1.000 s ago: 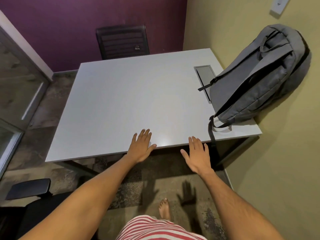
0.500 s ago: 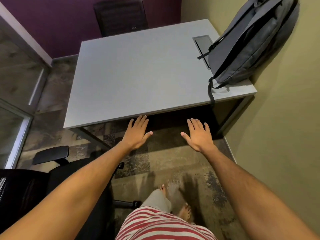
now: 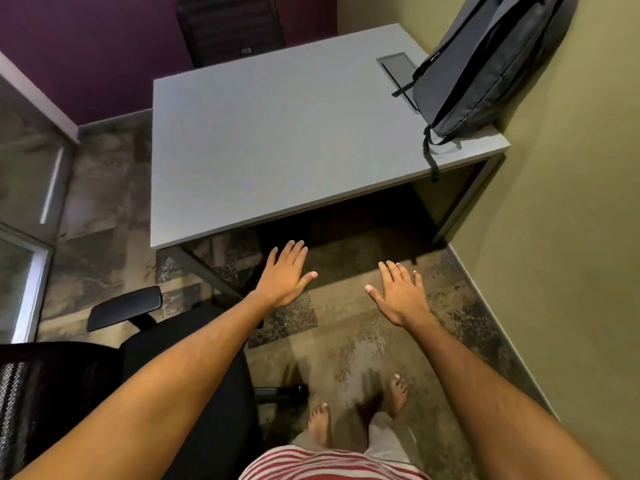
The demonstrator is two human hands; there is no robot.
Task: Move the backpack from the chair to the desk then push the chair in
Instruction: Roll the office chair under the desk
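Observation:
A grey backpack [image 3: 485,60] stands on the white desk [image 3: 277,140] at its right end, leaning against the olive wall, with one strap hanging over the front edge. A black office chair [image 3: 194,382] with an armrest is at the lower left, clear of the desk and partly under my left forearm. My left hand [image 3: 285,275] hovers flat with fingers spread, just in front of the desk's front edge. My right hand [image 3: 398,292] is also open and empty, over the carpet to the right.
A second black chair [image 3: 232,26] is tucked in at the desk's far side against the purple wall. A cable hatch [image 3: 396,65] is set in the desk near the backpack. A glass partition [image 3: 24,209] stands at the left. My bare feet [image 3: 356,410] are on the patterned carpet.
Both hands have left the desk top and drawn back over the floor. The view has pulled away from the desk, and the black chair has come into view at the lower left.

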